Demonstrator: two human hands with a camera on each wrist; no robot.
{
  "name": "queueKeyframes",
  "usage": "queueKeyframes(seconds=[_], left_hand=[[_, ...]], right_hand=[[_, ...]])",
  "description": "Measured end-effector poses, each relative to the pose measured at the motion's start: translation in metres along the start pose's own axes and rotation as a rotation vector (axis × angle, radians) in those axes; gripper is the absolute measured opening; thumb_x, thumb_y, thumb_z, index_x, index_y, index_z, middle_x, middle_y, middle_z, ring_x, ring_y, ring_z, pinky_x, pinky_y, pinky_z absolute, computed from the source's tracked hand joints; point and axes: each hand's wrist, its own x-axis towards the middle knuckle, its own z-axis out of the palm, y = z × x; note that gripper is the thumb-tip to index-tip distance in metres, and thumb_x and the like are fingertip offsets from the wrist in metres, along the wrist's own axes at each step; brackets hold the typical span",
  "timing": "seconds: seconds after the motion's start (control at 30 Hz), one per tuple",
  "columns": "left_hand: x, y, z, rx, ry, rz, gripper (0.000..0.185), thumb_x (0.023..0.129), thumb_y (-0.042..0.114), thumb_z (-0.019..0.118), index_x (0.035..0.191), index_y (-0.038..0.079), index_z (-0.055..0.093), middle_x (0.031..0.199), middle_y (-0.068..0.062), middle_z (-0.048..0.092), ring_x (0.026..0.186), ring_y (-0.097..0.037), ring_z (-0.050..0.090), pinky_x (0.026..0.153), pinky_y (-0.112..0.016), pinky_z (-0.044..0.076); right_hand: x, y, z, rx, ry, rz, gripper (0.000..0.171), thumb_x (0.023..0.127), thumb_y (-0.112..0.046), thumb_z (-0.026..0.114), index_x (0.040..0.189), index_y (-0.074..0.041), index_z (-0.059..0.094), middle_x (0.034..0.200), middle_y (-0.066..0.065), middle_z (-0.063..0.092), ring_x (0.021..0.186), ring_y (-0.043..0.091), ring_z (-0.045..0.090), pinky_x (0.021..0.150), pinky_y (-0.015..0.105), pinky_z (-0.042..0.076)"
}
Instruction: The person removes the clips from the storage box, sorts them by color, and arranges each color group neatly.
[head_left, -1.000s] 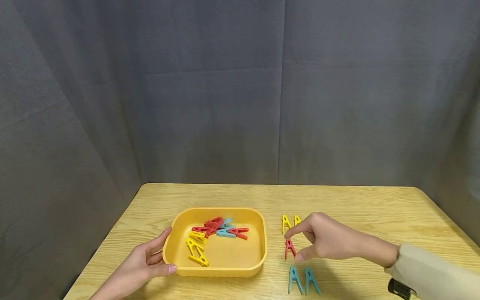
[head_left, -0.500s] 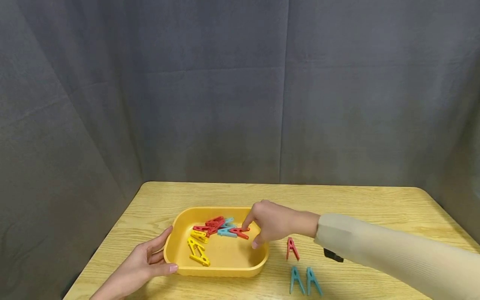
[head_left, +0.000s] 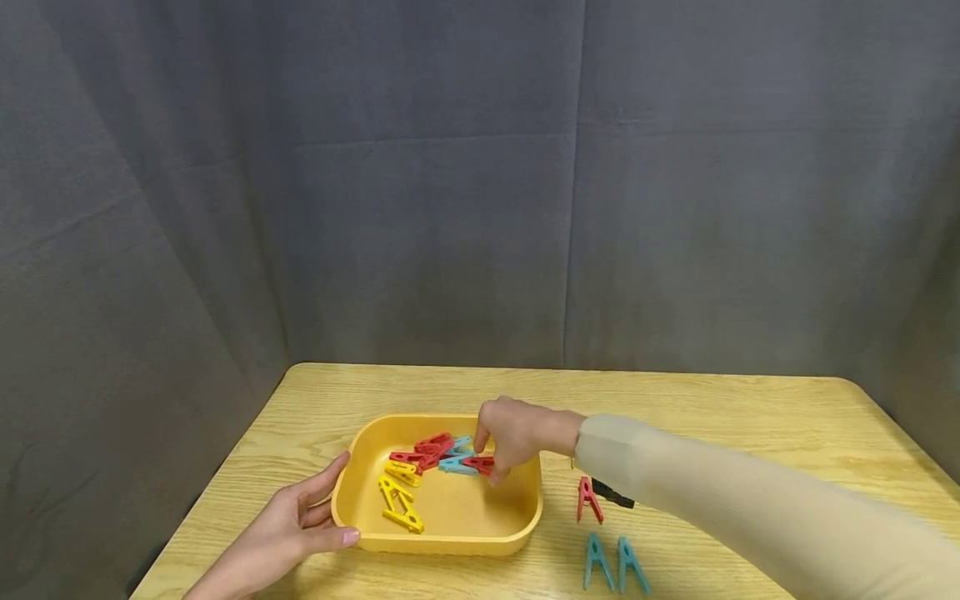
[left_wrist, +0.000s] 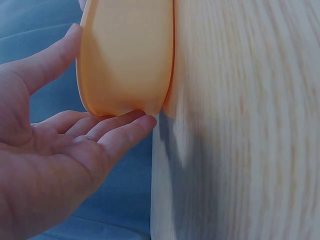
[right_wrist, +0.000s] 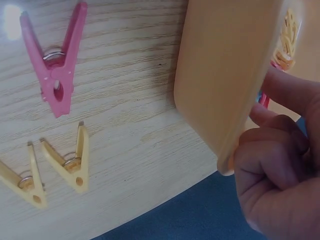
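- The right hand (head_left: 510, 433) reaches into the yellow tray (head_left: 450, 542); its fingers (head_left: 486, 465) curl narrowly onto a red clothespin (head_left: 477, 462) lying in the pile, pinching it.
- The left hand (head_left: 288, 533) rests with fingers wide and straight against the tray's near left corner.
- Beyond the tray, on the desk (head_left: 712, 417), lie a red peg (head_left: 587, 498) and two teal pegs (head_left: 613, 565).

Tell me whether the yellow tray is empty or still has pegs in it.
Not empty: the tray holds red, yellow and blue pegs, and the right hand reaches among them.
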Motion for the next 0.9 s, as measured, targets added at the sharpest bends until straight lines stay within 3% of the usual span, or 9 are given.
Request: queueKeyframes(seconds=[0.17,0.37,0.67,0.9], left_hand=[[0.000,0.002,0.001,0.011,0.008,0.000,0.102,0.095,0.004,0.079,0.164,-0.009,0.006,0.169,-0.030,0.007,0.145,-0.047,0.039,0.098,-0.035,0.057],[0.000,0.000,0.002,0.013,0.001,0.019,0.101,0.095,0.002,0.079,0.164,-0.010,0.006,0.168,-0.033,0.009,0.143,-0.047,0.042,0.098,-0.035,0.057],[0.001,-0.001,0.002,0.001,-0.010,0.029,0.102,0.094,0.001,0.078,0.164,-0.010,0.005,0.167,-0.034,0.010,0.143,-0.046,0.042,0.098,-0.036,0.057],[0.001,-0.001,0.001,0.012,-0.007,0.022,0.101,0.095,0.002,0.078,0.164,-0.009,0.005,0.167,-0.033,0.009,0.143,-0.047,0.041,0.098,-0.035,0.057]], right_hand=[[0.006,0.000,0.006,-0.045,-0.035,0.057,0.042,0.075,-0.013,0.098,0.114,-0.006,0.083,0.119,0.003,0.077,0.112,0.019,0.067,0.089,0.027,0.058],[0.009,-0.002,0.012,-0.092,-0.057,0.079,0.035,0.075,-0.014,0.098,0.108,-0.012,0.086,0.113,-0.003,0.076,0.097,0.010,0.062,0.081,0.022,0.056],[0.001,-0.007,0.011,-0.067,-0.101,0.081,0.018,0.073,-0.010,0.098,0.081,-0.018,0.085,0.090,-0.012,0.065,0.078,0.010,0.052,0.064,0.022,0.050],[-0.002,-0.011,0.017,-0.033,-0.128,-0.019,0.021,0.072,-0.007,0.097,0.086,-0.017,0.086,0.093,-0.014,0.072,0.081,0.005,0.053,0.068,0.020,0.052]])
